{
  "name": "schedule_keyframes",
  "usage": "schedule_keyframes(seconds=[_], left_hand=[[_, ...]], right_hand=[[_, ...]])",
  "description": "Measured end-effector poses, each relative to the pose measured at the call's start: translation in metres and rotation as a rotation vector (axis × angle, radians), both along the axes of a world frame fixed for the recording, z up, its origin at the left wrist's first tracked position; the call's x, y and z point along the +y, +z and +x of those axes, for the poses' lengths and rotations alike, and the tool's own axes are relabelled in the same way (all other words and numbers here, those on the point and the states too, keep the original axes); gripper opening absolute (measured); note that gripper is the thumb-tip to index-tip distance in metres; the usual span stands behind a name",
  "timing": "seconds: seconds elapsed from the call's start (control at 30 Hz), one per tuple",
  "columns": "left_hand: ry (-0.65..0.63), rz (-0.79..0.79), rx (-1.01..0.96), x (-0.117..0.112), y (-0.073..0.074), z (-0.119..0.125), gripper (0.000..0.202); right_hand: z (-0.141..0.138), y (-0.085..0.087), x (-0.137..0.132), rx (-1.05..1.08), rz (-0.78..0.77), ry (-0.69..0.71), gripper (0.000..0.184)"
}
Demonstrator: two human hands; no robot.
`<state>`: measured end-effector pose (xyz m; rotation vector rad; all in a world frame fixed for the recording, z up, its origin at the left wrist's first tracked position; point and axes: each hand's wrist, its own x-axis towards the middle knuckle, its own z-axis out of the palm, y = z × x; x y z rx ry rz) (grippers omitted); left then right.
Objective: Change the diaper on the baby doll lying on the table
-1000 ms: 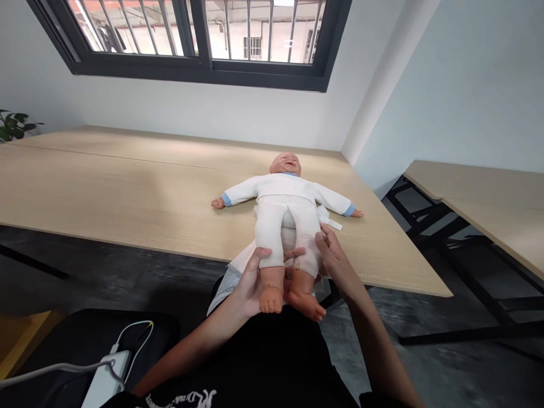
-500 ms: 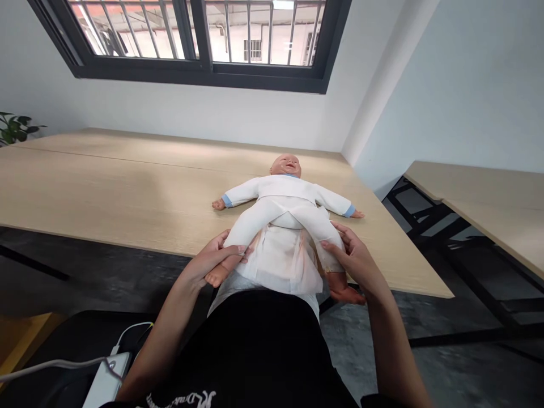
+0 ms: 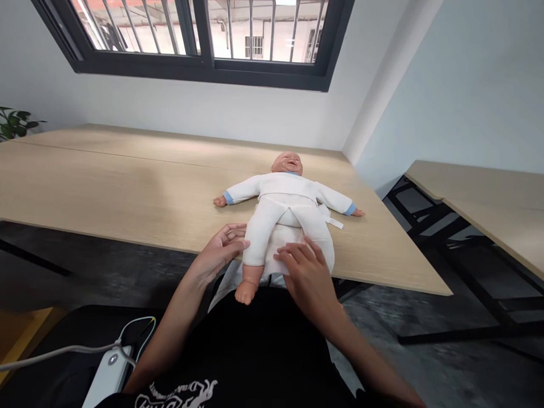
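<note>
A baby doll (image 3: 276,187) in white clothes with blue cuffs lies on its back at the table's front edge, legs toward me. A white diaper (image 3: 280,238) shows between its legs, and a white diaper tab (image 3: 334,223) sticks out at its right-hand side. My left hand (image 3: 223,249) is beside the doll's left-hand leg in view, its fingers parted and the thumb tip at the leg. Over the diaper front lies my right hand (image 3: 308,272), fingers bent down on the diaper material; its thumb is hidden. The right-hand foot is out of sight behind this hand.
The wooden table (image 3: 127,192) runs along the wall below a barred window (image 3: 204,62). A second table (image 3: 488,198) stands at the right. A white power bank (image 3: 108,374) with cables lies on a black seat (image 3: 55,351). A plant (image 3: 17,123) is at far left.
My right hand has let go of the right-hand leg and moved left onto the diaper. My left hand's hold has loosened; the left-hand leg now points straighter toward me. The diaper tab has come into view.
</note>
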<state>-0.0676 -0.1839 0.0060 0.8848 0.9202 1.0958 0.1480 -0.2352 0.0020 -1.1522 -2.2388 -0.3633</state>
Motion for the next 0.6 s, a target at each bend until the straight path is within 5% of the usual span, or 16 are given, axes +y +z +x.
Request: schedule_keyframes(seconds=[0.17, 0.3, 0.43, 0.6], left_hand=[[0.102, 0.022, -0.017, 0.006, 0.001, -0.001, 0.076], [0.148, 0.082, 0.055, 0.012, -0.002, -0.003, 0.08], [0.024, 0.201, 0.229, 0.015, -0.003, -0.003, 0.07], [-0.054, 0.231, 0.355, 0.015, -0.002, 0.001, 0.069]], right_hand=[[0.021, 0.067, 0.066, 0.061, -0.151, -0.022, 0.016], [0.035, 0.106, 0.138, 0.194, -0.43, 0.06, 0.022], [0.042, 0.109, 0.187, 0.25, -0.545, 0.199, 0.027], [0.046, 0.082, 0.21, 0.247, -0.58, 0.074, 0.041]])
